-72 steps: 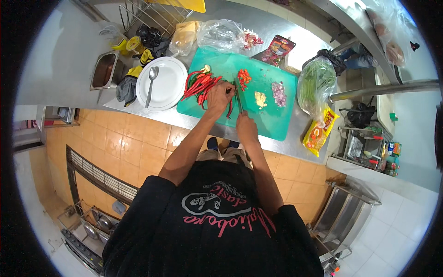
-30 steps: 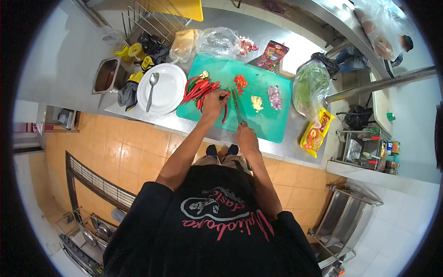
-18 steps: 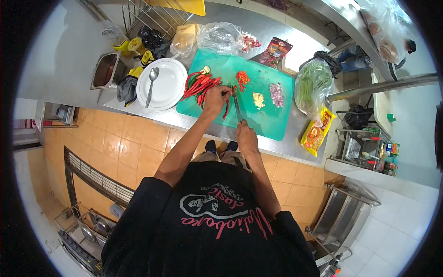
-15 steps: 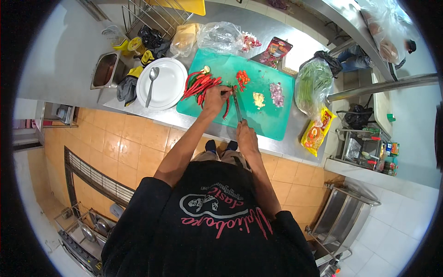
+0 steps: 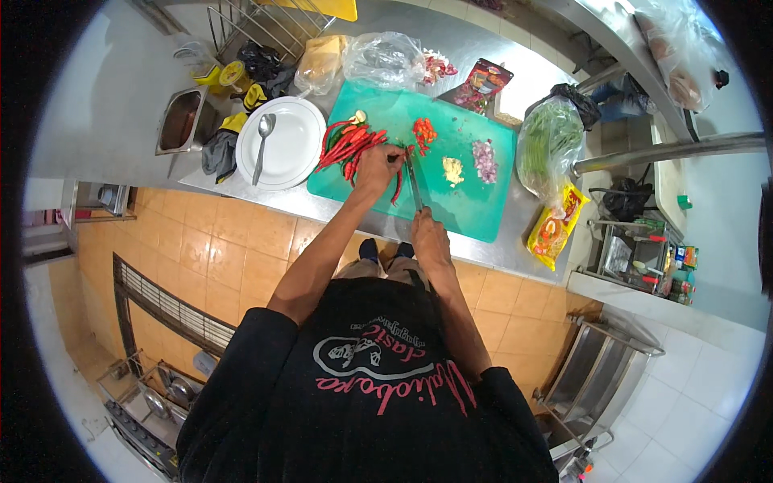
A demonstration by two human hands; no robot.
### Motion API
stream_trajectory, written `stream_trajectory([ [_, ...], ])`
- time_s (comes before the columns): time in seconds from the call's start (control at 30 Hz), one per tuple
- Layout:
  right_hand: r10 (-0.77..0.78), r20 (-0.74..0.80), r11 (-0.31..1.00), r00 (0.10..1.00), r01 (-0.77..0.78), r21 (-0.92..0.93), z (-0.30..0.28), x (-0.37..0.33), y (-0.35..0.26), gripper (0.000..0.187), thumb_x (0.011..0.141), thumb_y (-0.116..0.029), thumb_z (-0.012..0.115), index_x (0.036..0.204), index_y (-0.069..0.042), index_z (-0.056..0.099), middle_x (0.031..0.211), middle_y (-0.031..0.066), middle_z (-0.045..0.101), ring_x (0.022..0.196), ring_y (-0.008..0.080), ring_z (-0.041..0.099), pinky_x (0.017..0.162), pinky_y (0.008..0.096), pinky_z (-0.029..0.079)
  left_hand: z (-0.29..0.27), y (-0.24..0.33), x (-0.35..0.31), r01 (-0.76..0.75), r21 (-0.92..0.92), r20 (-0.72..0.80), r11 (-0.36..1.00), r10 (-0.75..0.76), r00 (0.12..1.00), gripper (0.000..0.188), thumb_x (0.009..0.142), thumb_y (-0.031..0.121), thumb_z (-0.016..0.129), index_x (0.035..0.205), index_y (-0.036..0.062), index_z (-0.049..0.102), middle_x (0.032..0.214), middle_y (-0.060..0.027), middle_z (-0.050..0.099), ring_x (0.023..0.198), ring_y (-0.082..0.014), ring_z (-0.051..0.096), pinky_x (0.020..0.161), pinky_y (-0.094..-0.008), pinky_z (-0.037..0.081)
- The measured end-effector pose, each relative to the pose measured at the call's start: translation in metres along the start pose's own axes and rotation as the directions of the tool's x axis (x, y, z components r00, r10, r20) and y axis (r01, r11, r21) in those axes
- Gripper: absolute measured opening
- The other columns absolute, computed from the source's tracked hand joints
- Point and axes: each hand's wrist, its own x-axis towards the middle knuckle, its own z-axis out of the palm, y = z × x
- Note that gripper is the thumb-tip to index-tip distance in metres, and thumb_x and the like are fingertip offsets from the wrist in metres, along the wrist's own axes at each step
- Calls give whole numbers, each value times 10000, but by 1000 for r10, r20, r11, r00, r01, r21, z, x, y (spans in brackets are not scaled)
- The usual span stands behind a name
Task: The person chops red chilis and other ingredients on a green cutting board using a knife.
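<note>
On the green cutting board [image 5: 475, 211], my right hand [image 5: 431, 236] is closed around the handle of a knife [image 5: 415, 183], its blade pointing away from me. My left hand [image 5: 378, 169] is closed at the blade's tip, pinching a red chili mostly hidden by the fingers. Whole red chilies [image 5: 346, 150] lie heaped beside and under that hand, with a few green ones among them. Past the blade sit cut red chili pieces [image 5: 424, 133], chopped pale garlic [image 5: 452, 171] and chopped purple shallots [image 5: 485, 161].
Left of the board, a white plate [image 5: 294, 165] bears a spoon [image 5: 262, 149]. A metal container [image 5: 181, 121] stands farther left. Behind the board are plastic bags [image 5: 382, 60] and a dark pouch [image 5: 483, 80]. Bagged green vegetables [image 5: 547, 149] and a yellow packet [image 5: 555, 229] lie right.
Both hands stay almost in place, the knife still against the chili. The view has shifted very slightly.
</note>
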Motion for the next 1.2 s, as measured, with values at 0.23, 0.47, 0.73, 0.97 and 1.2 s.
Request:
stream_trajectory([
  [0.23, -4, 5, 999, 1000, 4, -35, -7, 5, -15, 265, 979, -188, 392, 999, 44, 518, 767, 300, 636, 756, 477, 632, 660, 551, 522, 2, -1, 0, -19, -30, -34, 999, 18, 999, 164, 756, 70, 694, 915, 34, 703, 776, -143, 682, 661, -241, 678, 623, -338, 511],
  [0.47, -60, -55, 998, 997, 61, 10, -1, 31, -19, 267, 978, -200, 406, 971, 42, 518, 759, 331, 616, 753, 496, 620, 668, 567, 508, 3, 0, 0, 65, -14, 21, 998, -65, 998, 172, 785, 22, 681, 955, 9, 696, 866, -137, 699, 719, -211, 683, 663, -324, 535],
  [0.73, -59, -43, 998, 997, 58, -23, 1, 27, -17, 256, 972, -193, 405, 980, 35, 521, 788, 302, 637, 762, 486, 629, 680, 556, 516, 2, 5, -3, -2, 89, -75, 996, 9, 997, 148, 751, 81, 680, 894, 51, 707, 751, -137, 675, 677, -276, 667, 641, -370, 510],
  [0.97, -34, -62, 998, 998, 31, -46, 8, 24, -20, 215, 956, -156, 416, 975, 30, 522, 781, 280, 646, 744, 465, 642, 678, 536, 529, 1, 6, -1, -6, 92, -39, 996, 10, 999, 171, 759, 70, 692, 926, 35, 709, 850, -150, 695, 733, -269, 684, 680, -351, 525],
  [1.2, -58, -84, 998, 995, 57, -10, 12, 39, -18, 267, 974, -203, 409, 989, 35, 527, 812, 322, 631, 794, 495, 621, 700, 566, 507, 2, 8, -2, 18, 92, -54, 996, -13, 998, 166, 749, 63, 681, 910, 35, 705, 818, -148, 688, 724, -275, 675, 665, -370, 514],
])
